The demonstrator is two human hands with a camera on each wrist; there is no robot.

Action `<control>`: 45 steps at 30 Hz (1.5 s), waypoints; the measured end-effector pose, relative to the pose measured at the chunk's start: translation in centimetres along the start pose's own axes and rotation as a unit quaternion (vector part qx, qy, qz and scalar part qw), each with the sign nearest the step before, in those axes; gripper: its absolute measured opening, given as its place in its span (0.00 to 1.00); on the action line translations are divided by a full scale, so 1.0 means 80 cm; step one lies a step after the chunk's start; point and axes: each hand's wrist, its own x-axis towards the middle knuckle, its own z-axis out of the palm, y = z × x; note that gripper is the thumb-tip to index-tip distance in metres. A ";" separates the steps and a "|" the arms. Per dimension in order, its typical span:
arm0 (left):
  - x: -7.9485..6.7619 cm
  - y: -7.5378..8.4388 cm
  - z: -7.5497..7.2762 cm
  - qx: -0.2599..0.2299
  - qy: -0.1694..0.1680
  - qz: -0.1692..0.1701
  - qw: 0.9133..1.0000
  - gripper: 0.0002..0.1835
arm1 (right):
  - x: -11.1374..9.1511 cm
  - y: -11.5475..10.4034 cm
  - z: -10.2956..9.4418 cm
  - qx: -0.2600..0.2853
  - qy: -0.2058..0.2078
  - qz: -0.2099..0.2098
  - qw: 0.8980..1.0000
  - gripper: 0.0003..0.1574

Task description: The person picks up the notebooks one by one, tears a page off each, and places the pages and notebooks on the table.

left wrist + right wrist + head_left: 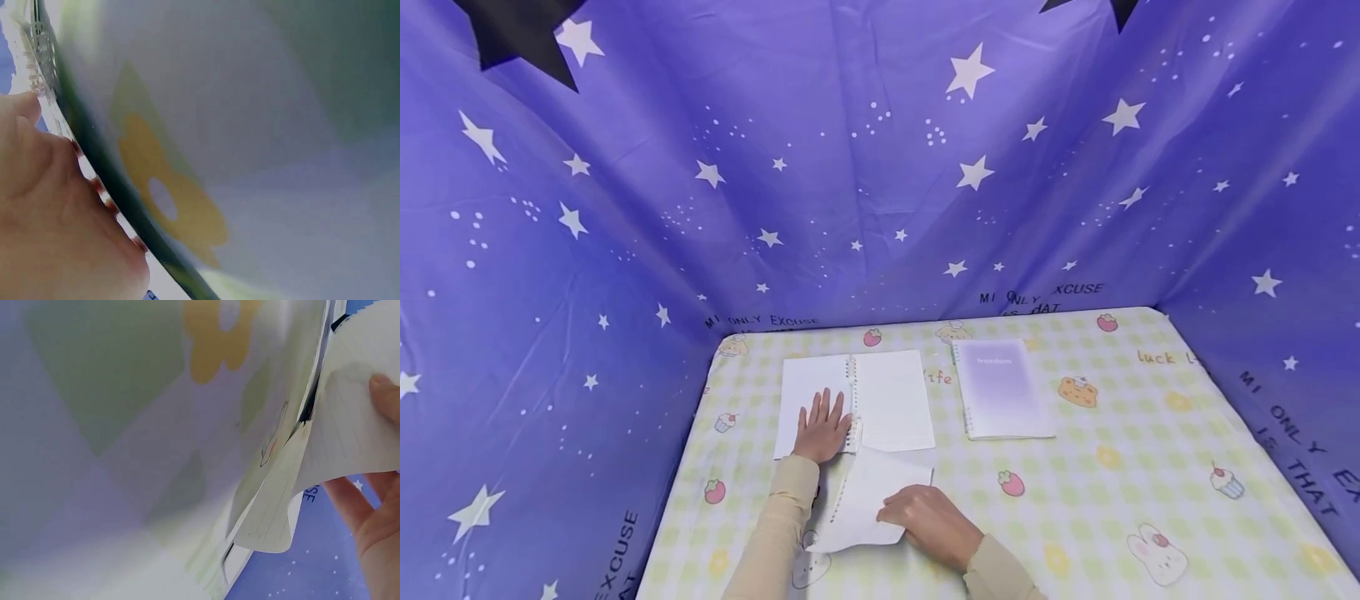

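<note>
A spiral notebook (893, 400) lies open on the table, white pages on both sides of its rings. My left hand (823, 429) rests on its left page beside the rings, fingers straight and spread. With thumb and fingers, my right hand (932, 523) pinches a white sheet (868, 504) that has a row of holes along its left edge. The sheet is held just in front of the notebook and its near edge curls. In the right wrist view the paper (347, 425) bends between thumb and fingers. The left wrist view catches only part of the left hand (62, 206).
A closed purple spiral notebook (1003, 392) lies right of the open one. A checked cloth with cartoon prints covers the table (1112, 517). Purple star-patterned curtains (850, 167) enclose its back and sides. A small dark object under the left sleeve is mostly hidden.
</note>
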 end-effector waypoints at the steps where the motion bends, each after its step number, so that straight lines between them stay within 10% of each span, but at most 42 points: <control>1: -0.001 0.001 -0.002 -0.002 0.003 0.001 1.000 0.32 | 0.001 -0.001 0.000 0.002 0.001 -0.002 1.000 0.18; 23: 0.000 0.001 0.000 -0.048 0.084 0.033 0.995 0.30 | 0.008 -0.024 -0.034 0.057 0.001 0.003 0.998 0.11; 30: -0.007 -0.001 -0.003 -0.133 0.110 0.034 0.984 0.25 | 0.013 -0.022 -0.043 0.056 0.013 0.030 0.998 0.11; 41: -0.063 0.003 -0.025 -0.300 0.130 0.090 0.941 0.15 | 0.017 -0.012 -0.057 0.057 0.062 0.068 0.994 0.13; 45: -0.094 0.001 -0.037 -0.446 0.061 0.161 0.878 0.24 | 0.021 -0.009 -0.059 0.059 0.085 0.086 0.991 0.12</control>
